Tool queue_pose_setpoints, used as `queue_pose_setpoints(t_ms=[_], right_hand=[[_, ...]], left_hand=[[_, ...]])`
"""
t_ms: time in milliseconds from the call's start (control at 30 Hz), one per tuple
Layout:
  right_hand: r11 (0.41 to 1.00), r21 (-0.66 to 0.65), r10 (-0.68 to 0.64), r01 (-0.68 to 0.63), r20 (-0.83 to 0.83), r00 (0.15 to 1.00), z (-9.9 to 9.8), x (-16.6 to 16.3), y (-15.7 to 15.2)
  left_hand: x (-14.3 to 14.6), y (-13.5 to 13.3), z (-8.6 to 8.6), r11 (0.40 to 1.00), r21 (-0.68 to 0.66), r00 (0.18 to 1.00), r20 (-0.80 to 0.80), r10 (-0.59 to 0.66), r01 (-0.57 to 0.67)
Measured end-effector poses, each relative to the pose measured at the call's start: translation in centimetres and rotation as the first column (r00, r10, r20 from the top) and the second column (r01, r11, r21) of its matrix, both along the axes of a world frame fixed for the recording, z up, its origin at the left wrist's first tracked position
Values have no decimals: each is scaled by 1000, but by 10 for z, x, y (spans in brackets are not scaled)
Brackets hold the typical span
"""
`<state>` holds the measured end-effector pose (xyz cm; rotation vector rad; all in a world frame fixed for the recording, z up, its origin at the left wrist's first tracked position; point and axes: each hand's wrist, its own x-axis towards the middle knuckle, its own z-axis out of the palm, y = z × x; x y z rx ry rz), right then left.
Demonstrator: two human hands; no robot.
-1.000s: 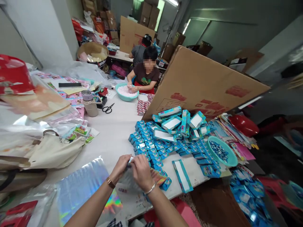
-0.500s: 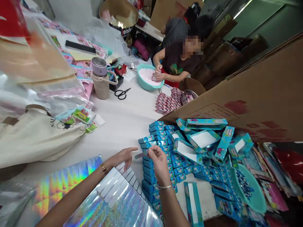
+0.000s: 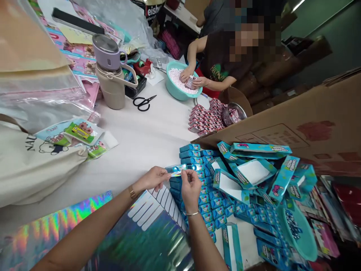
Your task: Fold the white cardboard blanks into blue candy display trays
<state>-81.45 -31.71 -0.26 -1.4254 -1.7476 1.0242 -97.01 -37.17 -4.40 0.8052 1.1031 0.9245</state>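
Observation:
My left hand [image 3: 153, 179] and my right hand [image 3: 190, 188] meet over the near edge of the white table [image 3: 146, 139]. Between their pinched fingertips they hold a small shiny strip [image 3: 176, 173]. Just beyond it lie rows of small blue boxes [image 3: 197, 165]. A holographic sheet with white peel-off strips [image 3: 152, 226] lies under my forearms. Flat and half-folded teal cartons [image 3: 248, 173] are heaped to the right.
Across the table a person dips both hands into a teal bowl of pink pieces [image 3: 180, 81]. Nearby are black scissors [image 3: 143, 102], a beige lidded bottle [image 3: 109, 71], pink packs [image 3: 208, 116], a cardboard sheet [image 3: 304, 124], a teal bowl [image 3: 299, 233], and a canvas bag [image 3: 36, 165] at left.
The view has tilted down and closer to the table. My left hand closed from spread fingers to a pinch, joining the right on the strip above the blue boxes.

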Motion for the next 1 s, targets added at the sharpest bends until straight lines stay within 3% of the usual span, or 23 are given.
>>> queue_pose_setpoints(t_ms=[100, 200, 600, 733, 867, 1000], right_hand=[[980, 200, -19, -19, 184, 983, -6, -1, 12], [956, 291, -37, -49, 282, 959, -12, -2, 16], [971, 237, -102, -4, 434, 895, -31, -2, 25], [967, 250, -144, 41, 408, 902, -34, -2, 29], [960, 274, -163, 52, 400, 902, -34, -5, 35], [965, 262, -93, 7, 320, 943, -7, 11, 28]], left_hand=[[1, 13, -4, 1000, -27, 1000, -27, -12, 12], [2, 16, -14, 998, -63, 1000, -29, -3, 1], [11, 35, -59, 992, -126, 999, 48, 16, -10], [13, 43, -73, 985, -169, 995, 86, 46, -31], [13, 44, -70, 982, -187, 995, 91, 38, -20], [5, 24, -52, 976, -213, 997, 52, 49, -37]])
